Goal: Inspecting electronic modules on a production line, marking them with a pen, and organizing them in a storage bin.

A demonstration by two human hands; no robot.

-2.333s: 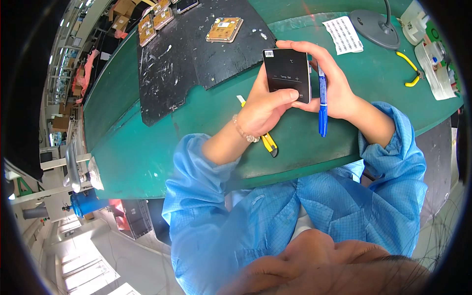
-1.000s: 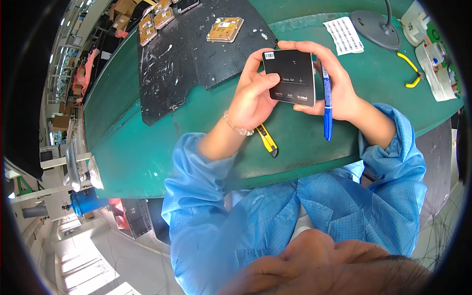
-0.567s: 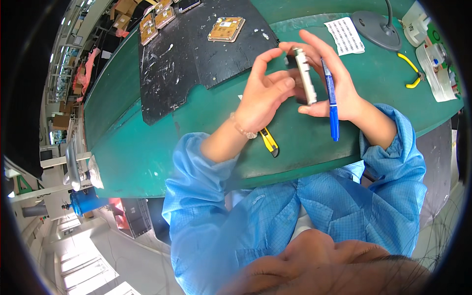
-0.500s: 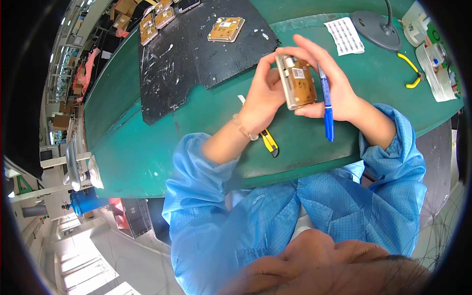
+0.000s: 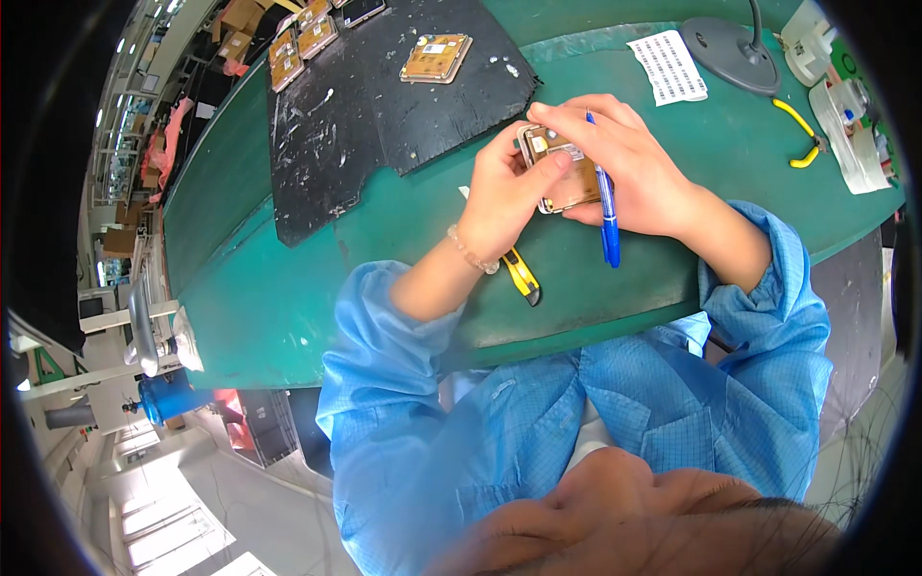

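Note:
Between my two hands is a small rectangular electronic module (image 5: 577, 188) with a brown-gold face and a pale frame. My left hand (image 5: 497, 195), with a beaded bracelet at the wrist, grips its left side, the thumb lying over the face. My right hand (image 5: 645, 175) closes round the right and far sides and covers much of it. A blue pen (image 5: 609, 213) is also held in my right hand, slanting down past the module. Below my left hand lies a yellow utility knife (image 5: 521, 275), partly hidden by the wrist.
On a black board (image 5: 331, 144) rests another brown module (image 5: 436, 58); several more modules (image 5: 315, 36) sit at its far left. Farther right on the green table (image 5: 384, 307) are a label sheet (image 5: 667, 67), a grey round stand base (image 5: 732, 56), yellow-handled pliers (image 5: 803, 134) and a clear container (image 5: 849, 139).
The module has been tilted to lie flatter and has shifted slightly left. My left thumb has come over its face, and my right fingers have folded over its far edge.

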